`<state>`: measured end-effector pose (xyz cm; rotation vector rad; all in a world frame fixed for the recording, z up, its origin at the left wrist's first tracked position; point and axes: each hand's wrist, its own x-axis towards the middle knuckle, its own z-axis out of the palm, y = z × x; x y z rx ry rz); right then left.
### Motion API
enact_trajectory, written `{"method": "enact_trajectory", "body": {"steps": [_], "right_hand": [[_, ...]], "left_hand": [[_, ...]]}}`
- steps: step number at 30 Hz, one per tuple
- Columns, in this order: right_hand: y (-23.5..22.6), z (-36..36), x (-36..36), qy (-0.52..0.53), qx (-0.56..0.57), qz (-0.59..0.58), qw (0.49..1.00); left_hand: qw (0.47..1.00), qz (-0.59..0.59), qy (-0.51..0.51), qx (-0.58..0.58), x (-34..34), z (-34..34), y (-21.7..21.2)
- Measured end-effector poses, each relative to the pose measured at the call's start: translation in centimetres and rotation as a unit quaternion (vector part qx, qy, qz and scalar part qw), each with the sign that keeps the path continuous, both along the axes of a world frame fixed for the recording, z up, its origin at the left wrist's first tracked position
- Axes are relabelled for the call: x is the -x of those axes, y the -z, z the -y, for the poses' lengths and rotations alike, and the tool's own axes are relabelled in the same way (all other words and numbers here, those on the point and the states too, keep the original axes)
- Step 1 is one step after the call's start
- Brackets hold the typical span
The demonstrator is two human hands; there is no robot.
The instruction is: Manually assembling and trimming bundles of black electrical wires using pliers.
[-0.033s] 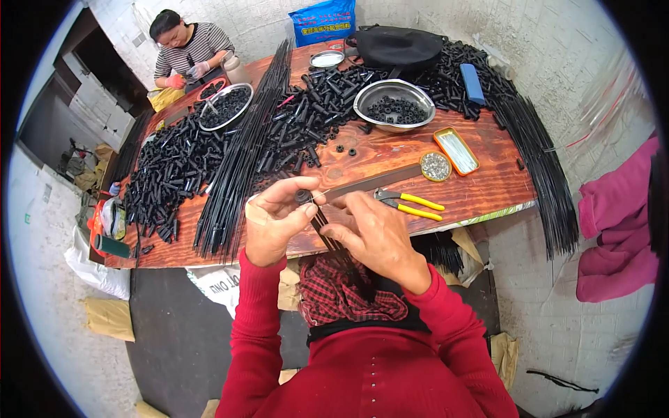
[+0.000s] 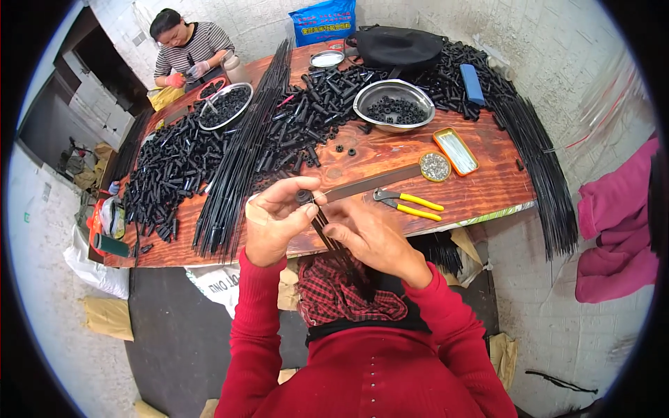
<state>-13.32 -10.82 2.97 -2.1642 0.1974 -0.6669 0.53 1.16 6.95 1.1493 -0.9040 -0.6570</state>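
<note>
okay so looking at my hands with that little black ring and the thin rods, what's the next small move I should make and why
Probably slide the small black ring further down the thin black rods. Your left hand pinches the ring right at the rod tips, while your right hand grips the bundle just below, so the ring looks barely started rather than seated.

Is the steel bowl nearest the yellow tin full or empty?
Partly filled: steel bowl holds small black rings covering its bottom, rim and upper wall bare.
</note>
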Motion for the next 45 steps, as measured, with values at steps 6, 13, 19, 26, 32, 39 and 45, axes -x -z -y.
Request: {"method": "enact_trajectory", "body": {"steps": [6, 13, 19, 26, 32, 39, 45], "right_hand": [[3.7, -2.8, 0.1, -0.237, -0.469, -0.03, 0.85], [5.9, -3.4, -0.9, -0.097, -0.442, -0.025, 0.892], [5.7, -4.9, -0.8, 0.003, -0.411, 0.034, 0.911], [5.0, -4.8, -0.5, -0.007, -0.357, 0.027, 0.934], [5.2, -3.6, -0.2, -0.039, -0.299, 0.019, 0.953], [-2.1, -1.0, 0.9, 0.075, -0.123, 0.186, 0.972], [-4.9, -0.1, 0.4, 0.128, 0.097, 0.193, 0.968]], "left_hand": [[0.999, 0.011, -0.03, 0.037, 0.3, 0.9, -1.2], [0.999, -0.034, -0.036, -0.003, 0.1, 2.1, -0.3], [0.998, -0.045, -0.01, -0.038, 0.1, 0.8, -0.9], [1.0, 0.003, -0.019, -0.022, 0.1, 0.7, -0.5], [1.0, -0.005, 0.008, -0.028, -0.6, 0.5, -0.2], [0.998, -0.004, 0.059, -0.025, 0.0, 0.6, -0.5], [0.998, 0.016, 0.048, -0.029, 1.5, 1.5, -0.9]]}}
